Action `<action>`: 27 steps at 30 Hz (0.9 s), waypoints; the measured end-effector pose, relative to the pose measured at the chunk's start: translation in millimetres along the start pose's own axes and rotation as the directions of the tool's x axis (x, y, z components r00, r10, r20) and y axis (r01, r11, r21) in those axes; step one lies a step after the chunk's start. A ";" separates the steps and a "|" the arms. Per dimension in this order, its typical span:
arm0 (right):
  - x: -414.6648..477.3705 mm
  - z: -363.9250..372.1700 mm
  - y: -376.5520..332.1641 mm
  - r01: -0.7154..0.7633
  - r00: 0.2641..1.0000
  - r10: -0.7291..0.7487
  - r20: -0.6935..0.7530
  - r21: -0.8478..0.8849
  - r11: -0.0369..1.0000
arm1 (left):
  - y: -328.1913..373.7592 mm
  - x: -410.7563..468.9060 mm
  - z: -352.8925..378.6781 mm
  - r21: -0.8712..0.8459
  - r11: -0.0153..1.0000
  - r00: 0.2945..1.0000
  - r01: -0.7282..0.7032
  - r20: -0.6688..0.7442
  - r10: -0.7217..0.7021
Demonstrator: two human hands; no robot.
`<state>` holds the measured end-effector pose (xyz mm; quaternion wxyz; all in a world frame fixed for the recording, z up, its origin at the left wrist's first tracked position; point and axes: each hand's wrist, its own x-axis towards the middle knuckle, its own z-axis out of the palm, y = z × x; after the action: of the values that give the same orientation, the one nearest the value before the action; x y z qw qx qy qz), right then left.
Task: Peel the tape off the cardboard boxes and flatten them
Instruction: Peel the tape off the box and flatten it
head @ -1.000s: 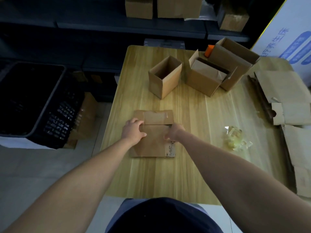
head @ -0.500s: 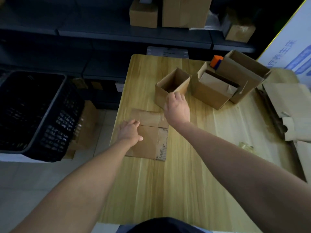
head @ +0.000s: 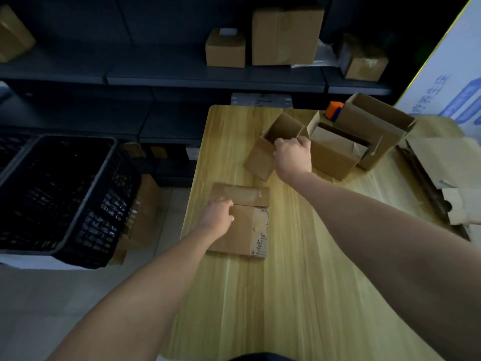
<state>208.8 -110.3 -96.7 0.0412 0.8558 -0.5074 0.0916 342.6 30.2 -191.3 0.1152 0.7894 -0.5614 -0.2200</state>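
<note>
Two hands busy | right hand grips open box by its near rim, mid-table | left hand rests loosely bent on flat box, holding nothing | risk: one-handed rim pull may tip open box or bump neighbour boxes just beside

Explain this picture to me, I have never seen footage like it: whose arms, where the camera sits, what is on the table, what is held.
No machine here: a person works bare-handed, and a camera worn on the head looks down at both arms. On the wooden table lies a flattened box, with the left hand resting on it. The right hand grips the rim of a small open box. Two more open boxes stand beside it; a black crate sits left of the table.
</note>
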 end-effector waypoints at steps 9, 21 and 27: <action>-20.6 -76.5 49.3 -0.377 0.904 0.412 0.109 0.658 0.652 | 97.2 7.7 -64.4 -0.734 0.679 0.981 -0.008 -0.138 -0.137; -110.4 -44.5 128.2 -0.698 0.692 0.531 0.489 0.641 0.319 | 177.6 -29.4 -28.6 -0.491 0.861 0.991 -0.130 -0.049 0.121; -139.1 -28.6 140.0 -0.748 0.660 0.463 0.591 0.572 0.336 | 172.4 -52.0 0.4 -0.412 0.911 0.929 0.003 0.339 0.150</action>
<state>17.7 -53.2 -99.4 -0.4569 0.5261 -0.6970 0.1692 184.1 19.8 -106.4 0.1789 0.6717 -0.5448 -0.4690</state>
